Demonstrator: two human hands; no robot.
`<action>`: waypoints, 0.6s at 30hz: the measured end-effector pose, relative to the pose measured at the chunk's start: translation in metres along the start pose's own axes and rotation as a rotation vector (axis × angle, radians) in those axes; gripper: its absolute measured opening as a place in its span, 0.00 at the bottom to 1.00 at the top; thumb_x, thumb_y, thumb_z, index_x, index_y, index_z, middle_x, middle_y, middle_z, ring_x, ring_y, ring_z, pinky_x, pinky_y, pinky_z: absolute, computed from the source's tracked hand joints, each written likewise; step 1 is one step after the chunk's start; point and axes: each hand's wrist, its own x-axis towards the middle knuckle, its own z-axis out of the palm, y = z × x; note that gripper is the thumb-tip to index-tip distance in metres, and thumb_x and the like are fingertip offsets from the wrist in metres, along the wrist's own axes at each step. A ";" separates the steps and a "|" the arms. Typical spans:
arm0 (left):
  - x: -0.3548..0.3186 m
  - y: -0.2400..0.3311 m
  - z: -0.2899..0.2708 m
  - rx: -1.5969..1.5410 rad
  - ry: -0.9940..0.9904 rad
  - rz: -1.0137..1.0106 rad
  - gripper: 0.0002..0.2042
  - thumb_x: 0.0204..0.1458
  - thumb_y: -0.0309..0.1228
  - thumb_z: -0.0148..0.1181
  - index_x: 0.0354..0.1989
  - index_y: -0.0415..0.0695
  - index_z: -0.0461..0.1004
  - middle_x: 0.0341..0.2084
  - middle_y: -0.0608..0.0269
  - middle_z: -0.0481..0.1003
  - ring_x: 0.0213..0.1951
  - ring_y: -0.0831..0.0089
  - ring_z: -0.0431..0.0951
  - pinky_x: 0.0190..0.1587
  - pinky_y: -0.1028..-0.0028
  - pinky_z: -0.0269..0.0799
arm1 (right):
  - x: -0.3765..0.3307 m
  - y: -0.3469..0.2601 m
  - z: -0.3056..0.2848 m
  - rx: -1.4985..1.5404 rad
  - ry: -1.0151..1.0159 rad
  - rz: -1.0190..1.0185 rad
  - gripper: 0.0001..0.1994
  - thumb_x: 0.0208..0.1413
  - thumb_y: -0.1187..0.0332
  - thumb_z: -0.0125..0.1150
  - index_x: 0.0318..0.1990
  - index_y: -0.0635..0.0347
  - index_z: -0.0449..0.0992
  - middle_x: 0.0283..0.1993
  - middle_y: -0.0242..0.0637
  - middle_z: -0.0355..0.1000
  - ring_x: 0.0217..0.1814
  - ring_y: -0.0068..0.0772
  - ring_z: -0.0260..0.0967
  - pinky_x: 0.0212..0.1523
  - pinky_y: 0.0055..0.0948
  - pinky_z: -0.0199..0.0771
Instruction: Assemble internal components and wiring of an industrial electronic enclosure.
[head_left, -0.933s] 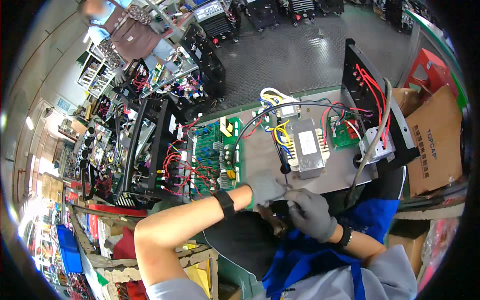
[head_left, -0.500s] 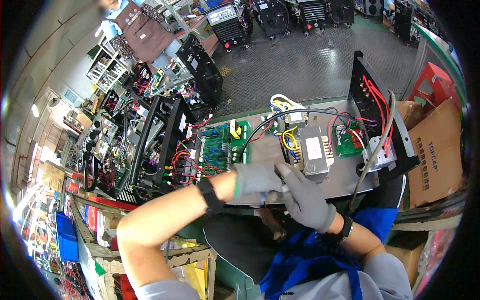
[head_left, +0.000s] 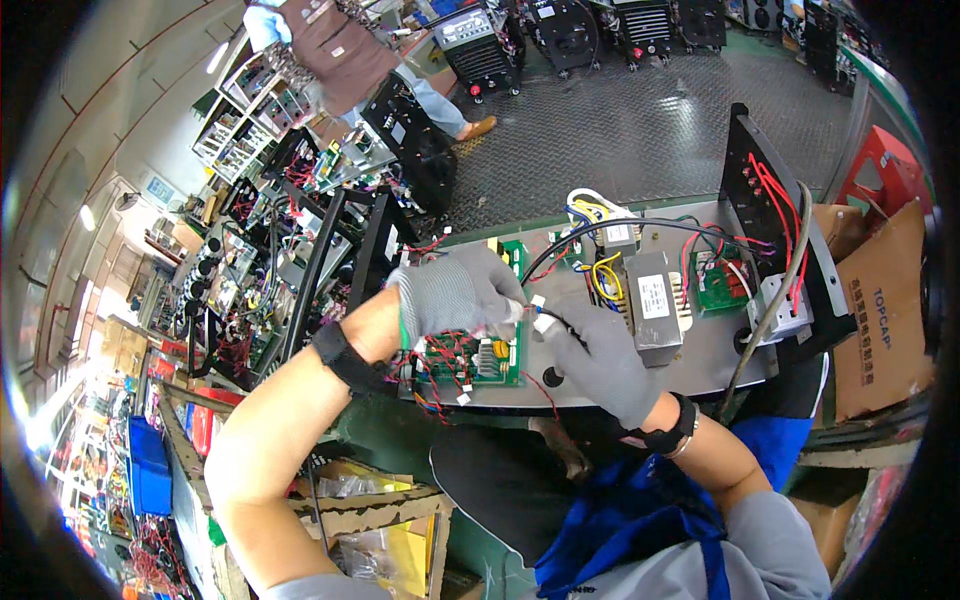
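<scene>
My left hand (head_left: 460, 292), in a grey glove, is over the green circuit board (head_left: 510, 365) in the open chassis. Its fingertips are pinched together; what they hold is too small and blurred to name. Close on its right, my gloved right hand (head_left: 603, 362) is closed with thumb and forefinger around a thin dark wire (head_left: 562, 324) that has a small white end. The fingertips of both hands nearly meet. A thick black cable (head_left: 600, 226) arches from beside them across the chassis. Thin red wires (head_left: 450, 355) with white plugs lie below my left hand.
A grey transformer (head_left: 653, 300) stands right of my hands on the metal base plate. Beyond it rises a black end panel (head_left: 775, 210) with red wires. A black frame (head_left: 370, 250) is at the left. Cardboard (head_left: 880, 310) leans at the right. Another person (head_left: 340, 60) stands across the aisle.
My hands, crossed near the front edge before, have moved apart and up. The left one has gone left over the circuit board. The view has shifted slightly.
</scene>
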 end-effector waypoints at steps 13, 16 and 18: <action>0.073 -0.066 -0.007 0.263 0.348 0.121 0.11 0.44 0.28 0.61 0.37 0.40 0.79 0.26 0.57 0.79 0.28 0.67 0.79 0.32 0.69 0.73 | 0.022 0.072 0.049 -0.409 -0.016 0.219 0.13 0.56 0.63 0.51 0.41 0.65 0.74 0.32 0.52 0.72 0.34 0.51 0.71 0.37 0.42 0.68; 0.091 -0.062 0.007 0.041 0.028 -0.069 0.11 0.46 0.30 0.65 0.37 0.38 0.80 0.22 0.67 0.76 0.23 0.80 0.73 0.25 0.79 0.68 | 0.030 0.085 0.058 -0.438 0.074 0.192 0.14 0.56 0.65 0.51 0.45 0.64 0.73 0.31 0.52 0.72 0.34 0.50 0.71 0.37 0.41 0.69; 0.100 -0.072 0.012 0.025 -0.022 -0.074 0.12 0.45 0.30 0.66 0.37 0.38 0.80 0.22 0.67 0.76 0.23 0.80 0.72 0.25 0.78 0.67 | 0.033 0.096 0.062 -0.318 0.050 0.223 0.15 0.56 0.66 0.50 0.48 0.64 0.71 0.32 0.52 0.72 0.34 0.47 0.72 0.37 0.40 0.70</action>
